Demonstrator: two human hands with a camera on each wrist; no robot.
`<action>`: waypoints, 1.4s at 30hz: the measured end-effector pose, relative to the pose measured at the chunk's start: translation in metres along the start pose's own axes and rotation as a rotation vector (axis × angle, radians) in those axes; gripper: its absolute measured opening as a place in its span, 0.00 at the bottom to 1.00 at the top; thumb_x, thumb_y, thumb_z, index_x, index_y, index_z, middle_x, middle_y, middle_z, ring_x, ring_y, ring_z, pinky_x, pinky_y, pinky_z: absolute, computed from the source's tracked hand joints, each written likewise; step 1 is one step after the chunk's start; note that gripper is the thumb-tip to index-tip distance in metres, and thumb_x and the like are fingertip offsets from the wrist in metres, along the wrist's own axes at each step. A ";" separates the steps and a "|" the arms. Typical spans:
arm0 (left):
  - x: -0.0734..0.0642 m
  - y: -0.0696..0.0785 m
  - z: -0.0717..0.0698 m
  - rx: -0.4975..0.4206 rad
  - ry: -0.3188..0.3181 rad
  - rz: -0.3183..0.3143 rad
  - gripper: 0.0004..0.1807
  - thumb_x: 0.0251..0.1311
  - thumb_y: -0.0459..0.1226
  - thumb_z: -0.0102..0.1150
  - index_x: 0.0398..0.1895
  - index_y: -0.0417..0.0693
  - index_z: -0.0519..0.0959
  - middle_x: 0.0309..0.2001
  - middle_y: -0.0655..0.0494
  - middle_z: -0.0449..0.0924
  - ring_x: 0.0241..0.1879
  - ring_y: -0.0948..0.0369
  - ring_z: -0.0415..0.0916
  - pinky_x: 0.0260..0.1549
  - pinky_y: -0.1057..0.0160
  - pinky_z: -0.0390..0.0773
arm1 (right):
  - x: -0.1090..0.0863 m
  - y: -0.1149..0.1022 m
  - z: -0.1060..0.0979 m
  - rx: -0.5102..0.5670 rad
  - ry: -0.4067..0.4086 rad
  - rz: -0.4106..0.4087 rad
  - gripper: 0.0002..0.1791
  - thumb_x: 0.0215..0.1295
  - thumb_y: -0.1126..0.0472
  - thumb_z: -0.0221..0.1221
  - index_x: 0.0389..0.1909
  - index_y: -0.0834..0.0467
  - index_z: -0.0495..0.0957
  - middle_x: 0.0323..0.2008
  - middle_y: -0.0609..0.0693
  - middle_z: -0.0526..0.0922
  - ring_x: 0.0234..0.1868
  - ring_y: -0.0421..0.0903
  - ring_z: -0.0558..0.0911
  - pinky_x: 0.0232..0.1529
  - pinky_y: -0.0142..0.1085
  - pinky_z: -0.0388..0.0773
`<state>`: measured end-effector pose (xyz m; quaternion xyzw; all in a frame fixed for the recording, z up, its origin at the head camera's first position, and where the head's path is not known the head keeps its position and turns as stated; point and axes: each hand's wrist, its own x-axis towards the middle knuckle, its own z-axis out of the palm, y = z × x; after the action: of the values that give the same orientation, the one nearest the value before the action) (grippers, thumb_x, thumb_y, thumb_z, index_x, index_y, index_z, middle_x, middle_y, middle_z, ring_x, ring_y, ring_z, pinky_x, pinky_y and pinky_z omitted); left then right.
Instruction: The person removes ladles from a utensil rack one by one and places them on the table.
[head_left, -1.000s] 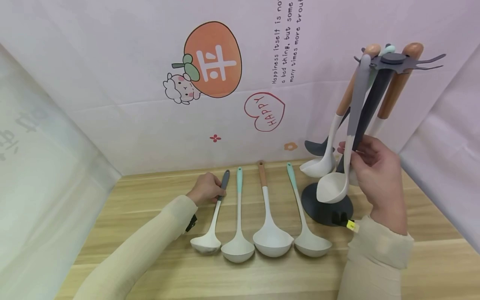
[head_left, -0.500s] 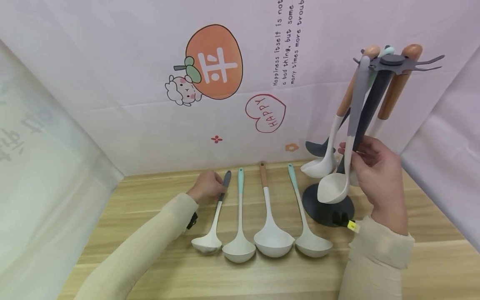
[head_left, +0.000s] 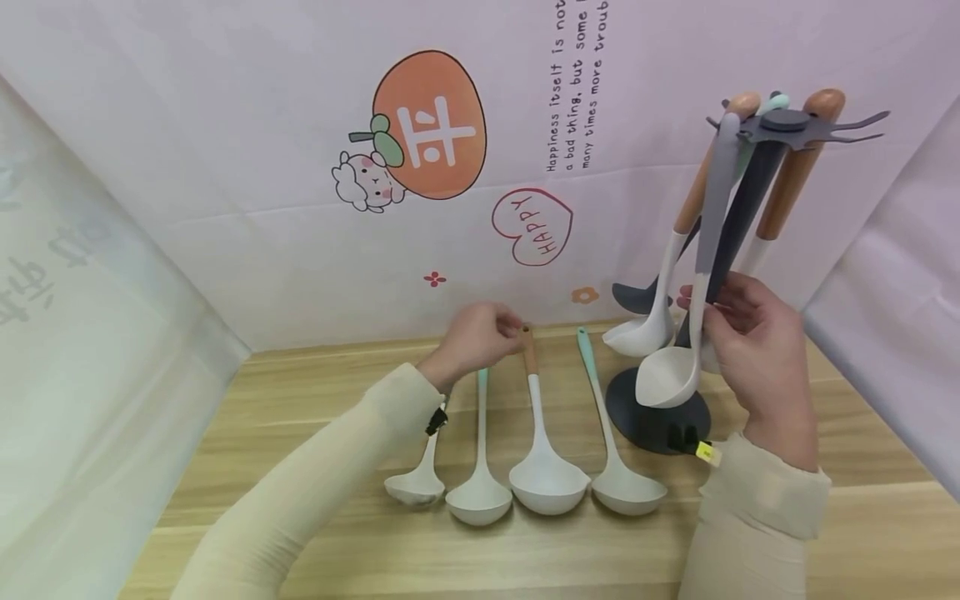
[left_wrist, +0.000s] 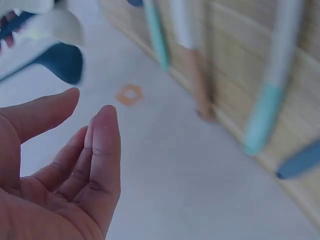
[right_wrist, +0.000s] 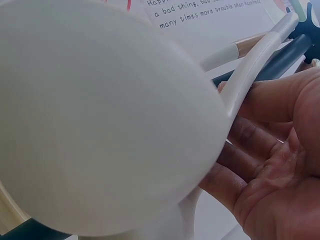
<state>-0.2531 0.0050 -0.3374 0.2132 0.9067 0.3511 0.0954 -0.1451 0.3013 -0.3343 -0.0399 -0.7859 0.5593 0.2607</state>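
My left hand [head_left: 483, 337] hovers over the handle ends of several ladles lying in a row. Its thumb and fingers are loosely bent and apart, with nothing between them in the left wrist view. Nearest to the fingertips is the brown-handled ladle [head_left: 547, 487]. Left of it lie a mint-handled ladle [head_left: 480, 500] and a grey-handled ladle [head_left: 416, 485], handles partly hidden by the hand. Another mint-handled ladle [head_left: 628, 490] is at the right. My right hand [head_left: 761, 342] grips the dark pole of a utensil stand [head_left: 753, 192], behind a hanging grey-handled ladle [head_left: 666, 377].
The stand's round black base [head_left: 637, 421] rests on the wooden table [head_left: 420, 558]. Also hanging from the stand are a brown-handled white ladle [head_left: 637, 333], a dark ladle [head_left: 637, 297] and other utensils. A printed white cloth [head_left: 285, 267] stands behind the table.
The left hand has let go of the grey-handled ladle's handle and moved right, toward the brown handle. My right hand stays at the stand.
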 end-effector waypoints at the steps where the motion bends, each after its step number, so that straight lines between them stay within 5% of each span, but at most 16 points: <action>1: -0.001 0.007 0.002 -0.003 -0.002 0.031 0.15 0.67 0.36 0.70 0.55 0.41 0.85 0.48 0.48 0.89 0.48 0.56 0.85 0.44 0.64 0.86 | 0.000 0.000 0.000 0.011 -0.002 0.002 0.21 0.75 0.68 0.59 0.66 0.58 0.78 0.42 0.28 0.88 0.46 0.27 0.87 0.47 0.16 0.81; 13: -0.004 0.095 0.017 -0.269 0.090 0.461 0.19 0.74 0.36 0.62 0.65 0.46 0.81 0.57 0.52 0.88 0.50 0.67 0.86 0.49 0.77 0.83 | 0.001 0.000 0.000 0.022 -0.003 -0.027 0.19 0.74 0.68 0.59 0.63 0.54 0.80 0.41 0.27 0.88 0.45 0.26 0.87 0.45 0.15 0.80; 16: -0.001 0.116 0.018 -0.350 0.091 0.512 0.22 0.74 0.35 0.63 0.69 0.46 0.78 0.60 0.50 0.87 0.52 0.68 0.86 0.52 0.77 0.83 | 0.001 0.001 -0.001 0.059 -0.003 -0.039 0.19 0.73 0.69 0.60 0.61 0.53 0.81 0.41 0.29 0.89 0.44 0.27 0.87 0.45 0.15 0.80; 25: 0.012 0.152 0.021 -0.538 0.000 0.506 0.28 0.73 0.34 0.63 0.74 0.47 0.73 0.67 0.52 0.82 0.55 0.72 0.84 0.55 0.79 0.81 | 0.000 0.000 0.002 0.044 0.029 -0.085 0.18 0.72 0.71 0.59 0.59 0.54 0.81 0.40 0.31 0.88 0.44 0.28 0.87 0.48 0.14 0.79; 35: 0.019 0.163 0.024 -0.580 0.043 0.418 0.26 0.71 0.35 0.65 0.72 0.49 0.76 0.59 0.53 0.87 0.47 0.72 0.84 0.48 0.79 0.83 | 0.000 0.000 0.003 -0.044 0.039 -0.071 0.19 0.74 0.69 0.59 0.63 0.56 0.79 0.41 0.27 0.86 0.44 0.25 0.85 0.49 0.12 0.77; 42: 0.020 0.164 0.024 -0.596 0.041 0.420 0.26 0.71 0.34 0.65 0.71 0.47 0.76 0.58 0.49 0.87 0.46 0.69 0.85 0.45 0.77 0.85 | -0.001 -0.001 0.003 -0.065 0.045 -0.087 0.20 0.73 0.68 0.61 0.63 0.58 0.79 0.41 0.24 0.84 0.44 0.23 0.84 0.50 0.12 0.77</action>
<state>-0.2111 0.1369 -0.2443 0.3506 0.7029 0.6159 0.0607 -0.1457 0.2985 -0.3346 -0.0266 -0.7985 0.5207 0.3008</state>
